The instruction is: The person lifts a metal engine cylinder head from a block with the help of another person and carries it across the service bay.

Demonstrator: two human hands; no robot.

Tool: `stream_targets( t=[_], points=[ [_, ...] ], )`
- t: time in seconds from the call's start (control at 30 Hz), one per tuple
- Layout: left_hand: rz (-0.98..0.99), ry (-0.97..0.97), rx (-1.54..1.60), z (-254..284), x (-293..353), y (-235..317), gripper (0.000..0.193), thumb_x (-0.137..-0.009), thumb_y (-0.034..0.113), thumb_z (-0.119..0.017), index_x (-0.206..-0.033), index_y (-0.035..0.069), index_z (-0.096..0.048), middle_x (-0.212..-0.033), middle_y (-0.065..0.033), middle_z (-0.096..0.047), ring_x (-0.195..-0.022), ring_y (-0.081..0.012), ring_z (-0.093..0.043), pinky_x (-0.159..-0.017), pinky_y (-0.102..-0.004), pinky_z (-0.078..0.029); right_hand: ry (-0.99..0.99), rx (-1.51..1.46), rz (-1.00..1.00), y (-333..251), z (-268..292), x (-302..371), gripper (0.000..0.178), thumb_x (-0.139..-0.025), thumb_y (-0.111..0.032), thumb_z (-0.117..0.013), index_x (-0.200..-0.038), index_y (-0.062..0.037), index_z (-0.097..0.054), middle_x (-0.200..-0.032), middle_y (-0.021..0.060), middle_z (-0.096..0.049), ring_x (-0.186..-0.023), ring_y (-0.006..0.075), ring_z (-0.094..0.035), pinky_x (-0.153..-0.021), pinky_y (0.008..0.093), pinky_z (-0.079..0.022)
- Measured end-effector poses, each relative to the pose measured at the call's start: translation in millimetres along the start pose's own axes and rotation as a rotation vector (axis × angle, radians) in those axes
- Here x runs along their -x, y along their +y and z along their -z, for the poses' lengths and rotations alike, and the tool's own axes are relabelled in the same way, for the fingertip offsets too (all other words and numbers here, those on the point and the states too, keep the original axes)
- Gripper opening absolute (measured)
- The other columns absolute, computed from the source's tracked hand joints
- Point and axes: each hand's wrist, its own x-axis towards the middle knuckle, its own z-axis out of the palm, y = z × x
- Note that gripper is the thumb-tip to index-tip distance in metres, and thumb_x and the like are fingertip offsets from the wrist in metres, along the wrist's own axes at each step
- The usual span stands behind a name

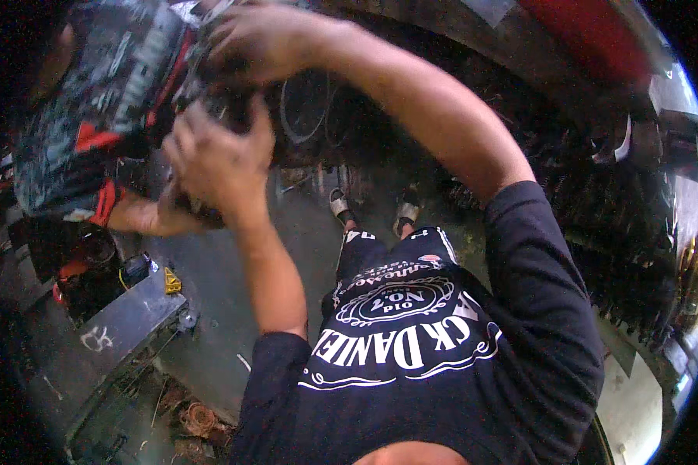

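Observation:
Raised at the upper left, my left hand (223, 159) is bent against a dark, cluttered mechanical part (236, 105), its thumb standing away from the curled fingers. Just above it, my right hand (267, 45) reaches across from the right, with fingers curled over the top of the same part. Motion blur and shadow hide what exactly lies in either grip. Close by on the left is another person in a black and red shirt (105, 116). That person's forearm (143, 215) extends toward the underside of the part, below my left hand; the fingers there are hidden.
A grey metal bench (120, 329) stands at the lower left, with a small yellow object (172, 280) on its edge. Thin looped cables (306, 108) hang near my right wrist. Rusty round metal parts (200, 421) lie low on the left. Dark machinery (597, 209) lines the right.

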Motion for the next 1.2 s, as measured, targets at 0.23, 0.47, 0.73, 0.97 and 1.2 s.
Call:
stream_targets(
  t=[0.23, 0.47, 0.73, 0.97, 1.2],
  points=[
    [-0.080, 0.056, 0.067, 9, 78, -143, 0.060, -0.074, 0.058, -0.073, -0.106, 0.007, -0.067, -0.104, -0.0150, -0.069, -0.099, -0.0417, -0.061, -0.085, -0.0533, -0.049, -0.038, 0.155, -0.272, -147, -60, -44, 0.028, -0.090, -0.045, -0.067, -0.103, -0.0224, -0.076, -0.114, -0.0028, -0.071, -0.114, 0.0241, -0.060, -0.102, 0.0482, -0.041],
    [-0.380, 0.040, 0.322, -6, 56, -112, 0.061, -0.074, 0.046, -0.078, -0.116, 0.004, -0.065, -0.109, -0.0173, -0.068, -0.103, -0.0428, -0.060, -0.092, -0.0527, -0.050, 0.231, 0.272, -0.417, -164, -25, -4, 0.022, -0.086, -0.022, -0.067, -0.100, -0.0070, -0.074, -0.100, 0.0151, -0.071, -0.101, 0.0313, -0.067, -0.094, 0.0487, -0.052],
    [-0.605, -0.282, 0.142, 36, 30, -4, 0.061, -0.088, 0.054, -0.072, -0.117, 0.000, -0.066, -0.115, -0.0203, -0.068, -0.112, -0.0403, -0.061, -0.096, -0.0557, -0.050, 0.517, 0.488, -1.152, -379, 47, 194, 0.037, -0.088, -0.027, -0.081, -0.114, -0.0030, -0.070, -0.115, 0.0200, -0.070, -0.109, 0.0370, -0.067, -0.096, 0.0440, -0.054],
    [-0.766, -0.438, 0.177, 116, 187, -107, 0.045, -0.087, 0.042, -0.073, -0.104, 0.000, -0.072, -0.103, -0.0235, -0.072, -0.102, -0.0408, -0.067, -0.089, -0.0541, -0.053, 0.497, 0.003, -2.047, -818, -205, 381, 0.037, -0.086, -0.029, -0.077, -0.107, 0.0003, -0.073, -0.099, 0.0207, -0.075, -0.094, 0.0352, -0.073, -0.086, 0.0418, -0.056],
    [-0.639, -0.402, 0.488, 252, 305, -304, 0.028, -0.090, 0.024, -0.072, -0.097, -0.002, -0.071, -0.098, -0.0270, -0.070, -0.099, -0.0441, -0.066, -0.088, -0.0528, -0.051, 0.343, -0.075, -2.293, -1069, -359, 401, 0.035, -0.085, -0.029, -0.078, -0.110, -0.0047, -0.075, -0.102, 0.0177, -0.077, -0.097, 0.0316, -0.074, -0.086, 0.0411, -0.057]
  ],
)
